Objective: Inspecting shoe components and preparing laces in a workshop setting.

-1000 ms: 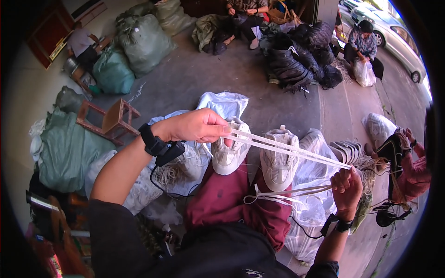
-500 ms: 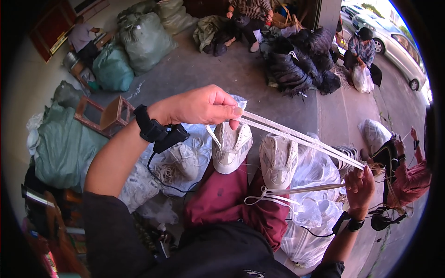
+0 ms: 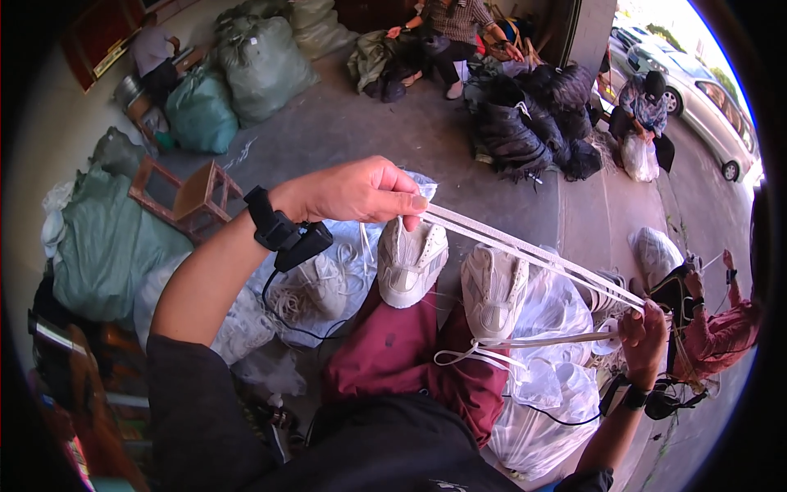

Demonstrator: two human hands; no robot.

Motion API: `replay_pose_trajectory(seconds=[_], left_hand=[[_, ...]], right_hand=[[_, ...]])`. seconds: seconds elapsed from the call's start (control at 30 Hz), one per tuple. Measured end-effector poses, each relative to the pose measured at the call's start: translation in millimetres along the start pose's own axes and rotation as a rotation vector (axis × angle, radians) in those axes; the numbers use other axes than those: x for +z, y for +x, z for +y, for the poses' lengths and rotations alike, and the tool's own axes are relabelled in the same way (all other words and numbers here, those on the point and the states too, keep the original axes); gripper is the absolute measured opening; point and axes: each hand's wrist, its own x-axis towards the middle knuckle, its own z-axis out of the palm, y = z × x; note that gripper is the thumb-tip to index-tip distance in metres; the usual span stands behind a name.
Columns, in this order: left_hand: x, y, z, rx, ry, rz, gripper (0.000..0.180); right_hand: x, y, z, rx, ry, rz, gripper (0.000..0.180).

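Two white laces [image 3: 471,224], or two lengths of one, run taut across my view, slanting down to the right above a pair of pale shoes. I see the left hand [image 3: 361,190] clamped on their upper end, thumb pressed against the fingers. The right hand [image 3: 643,340] is closed around the other end, well apart from the left. From that fist another lace length [image 3: 566,337] goes back leftward to a loose loop [image 3: 459,357] at the toe of one shoe.

That right shoe [image 3: 494,299] and the left shoe [image 3: 410,275] sit side by side, toes toward the wearer, at the knees of maroon trousers [image 3: 385,353]. On the left wrist I make out a black strap [image 3: 261,215] with a small box attached.

To the left, another shoe [image 3: 325,287] lies on pale plastic, and beyond it are a wooden stool [image 3: 201,197] and a large green sack [image 3: 106,246]. To the right lie clear plastic bags [image 3: 549,426]; farther off, a co-worker in a red sleeve [image 3: 725,336] sits. Dark bundles [image 3: 525,123] are heaped on the floor ahead, and a silver car [image 3: 707,111] stands outside.
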Motion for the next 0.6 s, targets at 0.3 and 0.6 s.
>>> replay_pose_trajectory(seconds=[0.3, 0.6], left_hand=[[-8, -10, -16, 0.006, -0.053, 0.023, 0.034], [-22, -24, -41, -0.014, -0.128, 0.039, 0.032]], right_hand=[[-20, -2, 5, -0.024, -0.146, 0.243, 0.026], [-22, 7, 15, -0.074, -0.346, 0.444, 0.018]])
